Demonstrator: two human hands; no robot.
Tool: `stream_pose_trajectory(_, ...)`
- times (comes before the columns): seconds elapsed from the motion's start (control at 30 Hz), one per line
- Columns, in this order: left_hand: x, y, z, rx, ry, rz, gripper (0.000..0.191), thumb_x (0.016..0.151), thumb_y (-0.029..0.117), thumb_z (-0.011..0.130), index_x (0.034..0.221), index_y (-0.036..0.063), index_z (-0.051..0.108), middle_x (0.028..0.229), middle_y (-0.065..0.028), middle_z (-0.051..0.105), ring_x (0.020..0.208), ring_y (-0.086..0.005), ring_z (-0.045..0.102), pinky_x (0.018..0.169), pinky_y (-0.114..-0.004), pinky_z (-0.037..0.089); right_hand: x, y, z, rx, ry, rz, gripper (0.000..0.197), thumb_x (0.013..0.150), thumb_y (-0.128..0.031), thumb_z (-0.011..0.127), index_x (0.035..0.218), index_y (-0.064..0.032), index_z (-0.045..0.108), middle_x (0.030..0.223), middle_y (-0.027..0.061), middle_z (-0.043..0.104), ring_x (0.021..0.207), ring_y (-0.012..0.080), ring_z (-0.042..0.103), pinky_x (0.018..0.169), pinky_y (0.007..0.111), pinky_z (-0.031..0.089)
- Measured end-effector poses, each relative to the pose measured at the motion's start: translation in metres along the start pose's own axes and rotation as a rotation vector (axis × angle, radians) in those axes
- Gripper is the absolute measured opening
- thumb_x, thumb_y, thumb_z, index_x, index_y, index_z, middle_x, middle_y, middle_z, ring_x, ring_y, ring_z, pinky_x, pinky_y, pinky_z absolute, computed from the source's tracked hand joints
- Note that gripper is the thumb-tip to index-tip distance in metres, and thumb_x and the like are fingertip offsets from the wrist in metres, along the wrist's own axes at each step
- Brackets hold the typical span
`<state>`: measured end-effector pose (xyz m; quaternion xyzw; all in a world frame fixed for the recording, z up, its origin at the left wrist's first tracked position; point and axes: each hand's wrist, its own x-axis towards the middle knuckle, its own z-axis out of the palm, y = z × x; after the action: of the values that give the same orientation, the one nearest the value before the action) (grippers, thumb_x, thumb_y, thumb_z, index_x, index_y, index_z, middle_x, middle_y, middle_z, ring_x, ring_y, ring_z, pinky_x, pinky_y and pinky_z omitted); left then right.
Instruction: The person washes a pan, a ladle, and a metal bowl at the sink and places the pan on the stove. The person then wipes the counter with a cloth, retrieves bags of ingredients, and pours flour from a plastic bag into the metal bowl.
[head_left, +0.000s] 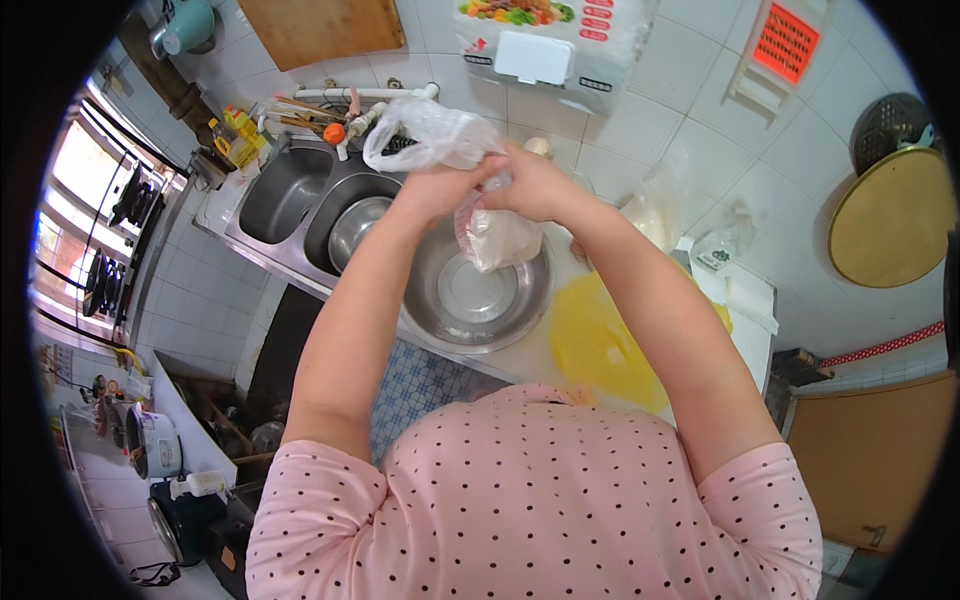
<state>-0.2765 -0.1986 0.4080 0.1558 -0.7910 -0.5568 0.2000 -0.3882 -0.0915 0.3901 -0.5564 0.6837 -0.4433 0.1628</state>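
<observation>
Both my hands grip the gathered neck of a clear plastic bag (506, 238) with a white, powder-like filling and a pinkish print on one side. My left hand (442, 191) is on the left of the neck and my right hand (536, 184) on the right, thumbs close together. Above them flares the loose white top of a plastic bag (442, 135) with a handle loop. The filled part hangs over a wide stainless steel basin (472, 330), whose bottom shows through below it. My fingers hide the twisted part.
A double sink (281, 195) at the left holds a metal bowl (360, 225). Yellow plastic (600, 337) lies on the counter under my right forearm. Oil bottles (236, 139) and chopsticks (304, 112) stand behind the sink. More plastic bags (652, 217) rest along the tiled wall.
</observation>
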Motion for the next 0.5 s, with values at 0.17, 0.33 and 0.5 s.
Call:
stream_pose_trajectory(0.17,-0.004,-0.015,-0.017,-0.177,-0.074,-0.040,0.030,0.076,0.015,0.066,0.099,-0.0021,0.056,0.089,-0.0079,0.059,0.078,-0.0128,0.057,0.062,-0.027,0.048,0.000,-0.006,0.008,0.286,-0.062,0.277,0.035,0.074,-0.019,0.067,0.105,-0.0035,0.061,0.092,0.0108,0.063,0.084,0.0208,0.061,0.076,0.032,0.046)
stream_pose_trajectory(0.33,-0.029,-0.055,-0.014,0.087,0.184,0.052,0.039,0.070,0.014,0.072,0.102,-0.0001,0.053,0.090,-0.0066,0.057,0.078,-0.0124,0.055,0.062,-0.026,0.047,-0.006,-0.002,0.014,0.655,0.169,0.544,0.026,0.080,-0.014,0.062,0.103,-0.0012,0.061,0.093,0.0072,0.063,0.083,0.0160,0.060,0.072,0.031,0.047)
stream_pose_trajectory(0.5,-0.023,-0.056,-0.013,-0.037,-0.112,-0.058,0.020,0.076,0.009,0.067,0.092,0.0028,0.057,0.081,-0.0005,0.058,0.073,-0.0070,0.053,0.063,-0.021,0.044,-0.005,0.005,0.028,0.657,0.181,0.499,0.026,0.080,-0.012,0.062,0.104,0.0002,0.060,0.095,0.0081,0.062,0.082,0.0151,0.060,0.072,0.030,0.048)
